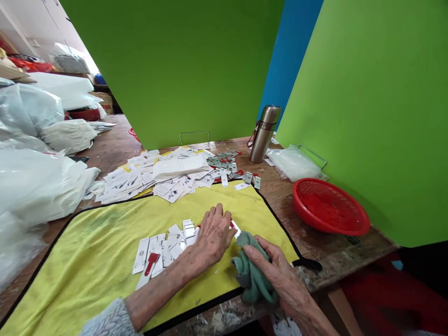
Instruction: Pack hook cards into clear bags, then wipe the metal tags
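At near right over a yellow mat [87,270], the right hand [275,263] clamps a green rag [257,282]; just beyond, a red-and-white piece [236,227] slants toward it, nearer the left hand [214,233], whose grip is hidden. White cards [128,183] lie heaped along the far edge.

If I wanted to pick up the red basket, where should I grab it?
Probably the red basket's near-left rim, coming from the yellow cloth's side: that raised edge is exposed, while the green panel stands close on the far right. The right hand, holding a green rag, would need freeing first.
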`<state>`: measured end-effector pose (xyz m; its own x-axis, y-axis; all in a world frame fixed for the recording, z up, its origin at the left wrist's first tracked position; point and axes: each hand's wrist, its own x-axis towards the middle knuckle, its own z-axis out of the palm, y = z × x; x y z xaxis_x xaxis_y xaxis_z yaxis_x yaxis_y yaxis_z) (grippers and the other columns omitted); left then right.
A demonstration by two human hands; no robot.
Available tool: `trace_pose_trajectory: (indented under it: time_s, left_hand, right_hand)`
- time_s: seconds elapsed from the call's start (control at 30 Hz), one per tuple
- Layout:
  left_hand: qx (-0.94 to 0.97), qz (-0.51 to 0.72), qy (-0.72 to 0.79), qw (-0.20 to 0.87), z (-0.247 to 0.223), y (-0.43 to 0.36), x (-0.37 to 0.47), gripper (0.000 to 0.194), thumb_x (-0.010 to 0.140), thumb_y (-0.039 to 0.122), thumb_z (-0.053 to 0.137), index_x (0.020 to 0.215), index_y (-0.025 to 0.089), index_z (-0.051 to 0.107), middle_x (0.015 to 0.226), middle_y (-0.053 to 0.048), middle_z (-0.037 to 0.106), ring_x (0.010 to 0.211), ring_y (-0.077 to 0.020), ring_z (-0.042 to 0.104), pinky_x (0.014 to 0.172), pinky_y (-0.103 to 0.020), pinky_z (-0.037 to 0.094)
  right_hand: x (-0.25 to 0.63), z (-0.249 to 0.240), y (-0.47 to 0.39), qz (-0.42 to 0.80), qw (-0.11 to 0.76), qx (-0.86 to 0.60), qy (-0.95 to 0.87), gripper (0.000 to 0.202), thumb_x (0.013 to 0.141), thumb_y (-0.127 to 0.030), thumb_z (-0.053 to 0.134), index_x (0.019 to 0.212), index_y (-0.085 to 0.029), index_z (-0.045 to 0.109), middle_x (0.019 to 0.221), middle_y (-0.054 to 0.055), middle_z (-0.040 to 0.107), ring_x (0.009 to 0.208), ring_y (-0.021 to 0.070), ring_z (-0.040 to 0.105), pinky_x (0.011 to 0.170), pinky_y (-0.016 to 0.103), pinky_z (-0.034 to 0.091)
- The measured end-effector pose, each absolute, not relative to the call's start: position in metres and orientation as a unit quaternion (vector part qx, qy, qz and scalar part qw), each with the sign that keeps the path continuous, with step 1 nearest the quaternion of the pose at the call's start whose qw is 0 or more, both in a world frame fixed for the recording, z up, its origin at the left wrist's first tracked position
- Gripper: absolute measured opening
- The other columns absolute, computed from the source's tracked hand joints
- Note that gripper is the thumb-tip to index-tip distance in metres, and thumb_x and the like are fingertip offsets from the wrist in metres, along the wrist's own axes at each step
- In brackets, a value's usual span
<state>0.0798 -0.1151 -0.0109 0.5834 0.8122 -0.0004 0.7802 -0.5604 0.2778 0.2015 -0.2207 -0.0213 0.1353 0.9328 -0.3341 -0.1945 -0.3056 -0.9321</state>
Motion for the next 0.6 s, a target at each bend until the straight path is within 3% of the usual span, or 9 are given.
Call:
trace_pose_trajectory:
  time_s: [0.13, 0.3, 0.5, 0.6]
  left_hand:
    - [0.855, 0.122, 0.457, 0.212, -0.013, -0.116, 0.081, 0.017, 0.076, 0.017, 0.059, 0.093, 0.018, 0.055, 0.101, -0.009, 0.056, 0.096, -0.0247, 0.054, 0.084, -0.038, 0.044]
    - [0.671, 0.216, 0.472, 0.529, -0.006, -0.103, 0.079, 0.009, 0.074, 0.013, 0.054, 0.075, 0.020, 0.049, 0.064, 0.003, 0.052, 0.060, -0.0136, 0.049, 0.060, -0.027, 0.039]
    - [0.585, 0.211, 0.457, 0.635, 0.013, -0.099, 0.079, 0.005, 0.070, 0.015, 0.053, 0.066, 0.016, 0.054, 0.056, 0.004, 0.056, 0.048, -0.0080, 0.049, 0.052, -0.022, 0.037]
    - [0.557, 0.224, 0.459, 0.654, 0.019, -0.100, 0.075, 0.007, 0.066, 0.011, 0.053, 0.060, 0.016, 0.054, 0.050, 0.006, 0.052, 0.045, -0.0062, 0.046, 0.050, -0.020, 0.034]
  right_hand:
    - [0.203, -0.021, -0.223, 0.544, 0.531, -0.570, -0.312, 0.034, 0.076, -0.051, 0.067, 0.092, -0.021, 0.067, 0.082, 0.000, 0.065, 0.078, 0.0150, 0.059, 0.070, 0.021, 0.051]
    - [0.216, -0.008, -0.222, 0.521, 0.471, -0.584, -0.407, 0.036, 0.084, -0.046, 0.057, 0.106, -0.019, 0.065, 0.085, 0.002, 0.065, 0.078, 0.0170, 0.059, 0.070, 0.026, 0.050]
    - [0.208, 0.005, -0.192, 0.163, 0.383, -0.652, -0.634, 0.031, 0.092, -0.027, 0.044, 0.115, -0.020, 0.063, 0.105, 0.008, 0.065, 0.098, 0.0229, 0.057, 0.088, 0.036, 0.047]
    - [0.193, -0.006, -0.189, 0.025, 0.304, -0.642, -0.704, 0.038, 0.091, -0.018, 0.042, 0.126, -0.019, 0.058, 0.110, 0.012, 0.065, 0.100, 0.0267, 0.054, 0.084, 0.041, 0.049]
